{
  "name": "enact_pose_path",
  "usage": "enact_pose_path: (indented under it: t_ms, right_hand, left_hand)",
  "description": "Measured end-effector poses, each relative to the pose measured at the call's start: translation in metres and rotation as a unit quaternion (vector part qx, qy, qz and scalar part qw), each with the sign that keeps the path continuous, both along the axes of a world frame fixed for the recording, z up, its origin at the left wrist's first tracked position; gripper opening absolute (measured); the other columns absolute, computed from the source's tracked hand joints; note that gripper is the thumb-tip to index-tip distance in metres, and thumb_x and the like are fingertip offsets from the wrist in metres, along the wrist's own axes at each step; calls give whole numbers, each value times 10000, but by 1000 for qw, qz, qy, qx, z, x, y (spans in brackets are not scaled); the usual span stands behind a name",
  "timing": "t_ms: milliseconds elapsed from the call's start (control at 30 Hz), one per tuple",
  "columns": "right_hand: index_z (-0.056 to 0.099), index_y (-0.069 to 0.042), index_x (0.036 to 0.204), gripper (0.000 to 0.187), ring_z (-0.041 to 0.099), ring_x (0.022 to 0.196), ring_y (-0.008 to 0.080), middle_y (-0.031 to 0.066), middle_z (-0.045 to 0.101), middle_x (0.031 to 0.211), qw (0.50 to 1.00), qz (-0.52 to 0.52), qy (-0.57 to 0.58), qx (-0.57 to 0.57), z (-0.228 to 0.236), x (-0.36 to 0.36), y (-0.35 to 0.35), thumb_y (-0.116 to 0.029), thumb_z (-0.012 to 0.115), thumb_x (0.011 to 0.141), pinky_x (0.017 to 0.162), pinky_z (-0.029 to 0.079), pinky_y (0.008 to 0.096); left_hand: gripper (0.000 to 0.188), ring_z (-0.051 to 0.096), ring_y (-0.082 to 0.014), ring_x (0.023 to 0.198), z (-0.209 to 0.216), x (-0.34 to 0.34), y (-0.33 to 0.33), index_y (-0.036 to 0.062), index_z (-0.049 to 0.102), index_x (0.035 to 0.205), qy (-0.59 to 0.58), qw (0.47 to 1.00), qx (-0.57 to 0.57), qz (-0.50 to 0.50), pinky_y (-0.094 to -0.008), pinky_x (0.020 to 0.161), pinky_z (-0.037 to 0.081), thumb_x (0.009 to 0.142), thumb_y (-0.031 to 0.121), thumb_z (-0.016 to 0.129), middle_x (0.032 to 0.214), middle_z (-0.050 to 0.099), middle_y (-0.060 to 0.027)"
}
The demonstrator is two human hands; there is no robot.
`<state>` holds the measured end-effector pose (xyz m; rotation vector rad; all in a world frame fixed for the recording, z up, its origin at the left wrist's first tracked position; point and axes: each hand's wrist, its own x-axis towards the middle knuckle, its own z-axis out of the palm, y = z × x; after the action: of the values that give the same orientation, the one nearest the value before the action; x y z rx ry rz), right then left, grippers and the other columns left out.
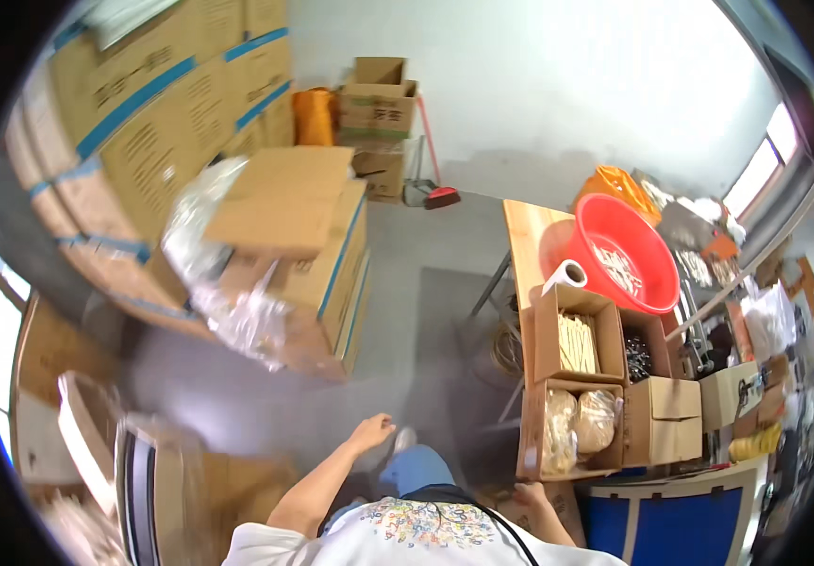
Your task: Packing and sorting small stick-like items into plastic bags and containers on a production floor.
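Note:
My left hand (pixel 373 431) is held out in front of my body at waist height, over the grey floor. Its fingers are loosely curled together, and nothing shows in them. Low at my right side, my right hand (pixel 528 494) is close below the corner of an open carton (pixel 526 443) holding clear bags of light brown goods (pixel 596 423). The fingers of that hand are blurred and partly hidden, so I cannot tell whether it touches the carton. Behind that carton, another open carton (pixel 546 344) holds a bundle of pale sticks (pixel 577 341).
A red basin (pixel 626 241) with white pieces sits on the wooden table (pixel 525 226), beside a white roll (pixel 569 274). Stacked cartons (pixel 157 132) line the left. A carton pile (pixel 280 203) with plastic film stands ahead. A red broom (pixel 442 197) leans by the far wall.

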<state>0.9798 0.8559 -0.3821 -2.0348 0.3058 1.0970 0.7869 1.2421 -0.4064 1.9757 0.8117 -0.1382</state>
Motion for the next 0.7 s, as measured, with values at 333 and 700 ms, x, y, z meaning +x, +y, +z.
enact_pose_path:
  t_ms: [333, 700]
  right_hand:
    - [599, -30, 738, 138, 548, 585, 211, 99, 578, 661, 884, -438, 67, 152, -74, 166, 177, -123, 517, 678, 498, 440, 362]
    - [457, -54, 1241, 600, 534, 1034, 334, 258, 534, 1112, 935, -246, -201, -157, -72, 641, 582, -386, 592, 760, 905, 398, 406]
  left_hand:
    - [154, 584, -212, 636, -38, 149, 265, 89, 621, 733, -74, 951, -289, 85, -384, 551, 457, 775, 172, 497, 721, 612, -105]
    - [108, 513, -207, 538, -88, 660, 687, 64, 577, 707, 131, 971, -127, 156, -410, 442, 374, 740, 144, 514, 634, 535, -110]
